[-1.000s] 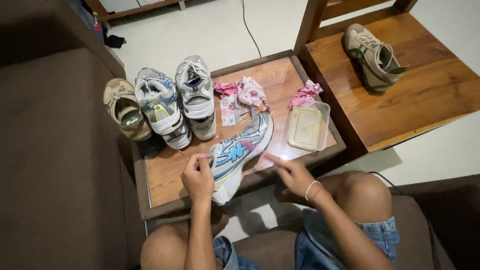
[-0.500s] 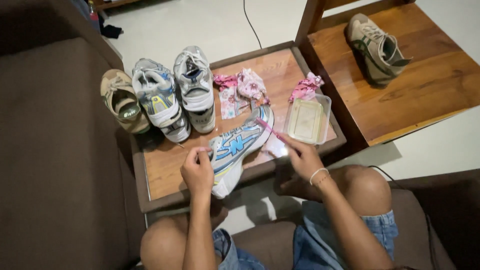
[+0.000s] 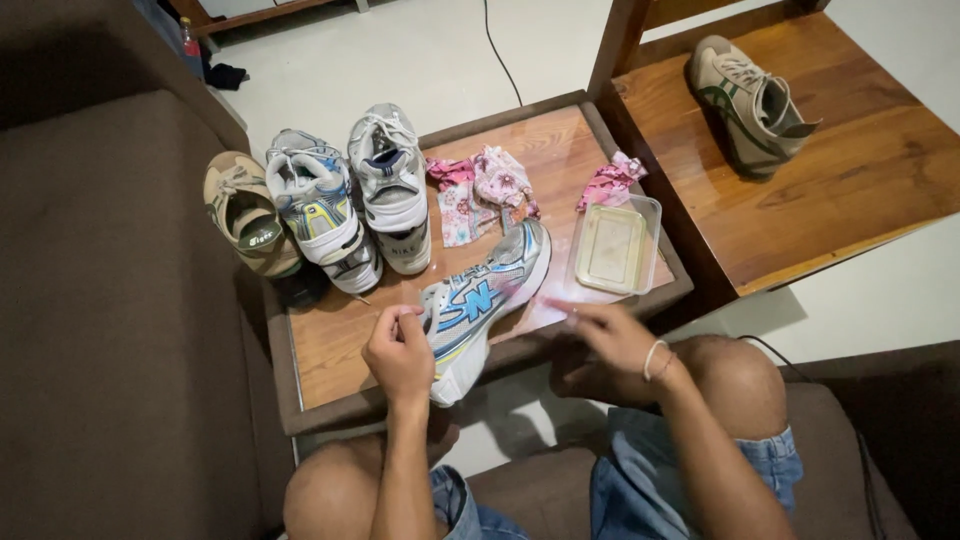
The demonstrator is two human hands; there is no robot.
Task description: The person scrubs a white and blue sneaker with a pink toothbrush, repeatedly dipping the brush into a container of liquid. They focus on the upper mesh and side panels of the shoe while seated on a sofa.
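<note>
Lying on its side across the near edge of the small wooden tabletop, the white and blue sneaker is steadied at its heel by the left hand, whose grip is closed on the heel collar. Part of the heel end hangs past the tabletop edge, above the floor between the knees. The right hand is blurred, just beside the shoe's toe and the clear plastic container; whether anything thin is pinched in its grip cannot be told, though the fingers appear loosely curled.

Several risks can be judged from this layout. If the left grip is loosened, the shoe could be tipped off the edge, since little of its heel is borne by the wood. The container stands at the right rim of the tabletop, so it could be knocked or slid off by a quick sweep of the right hand; whatever shallow liquid it may hold would then be spilled. The pink floral cloths lie touching the shoe's toe and could be dragged along if the shoe is turned. Three other shoes are crowded at the far left corner, one overhanging toward the brown sofa, and could be nudged off by a wide shift. A tan sneaker rests well apart on the other table.
</note>
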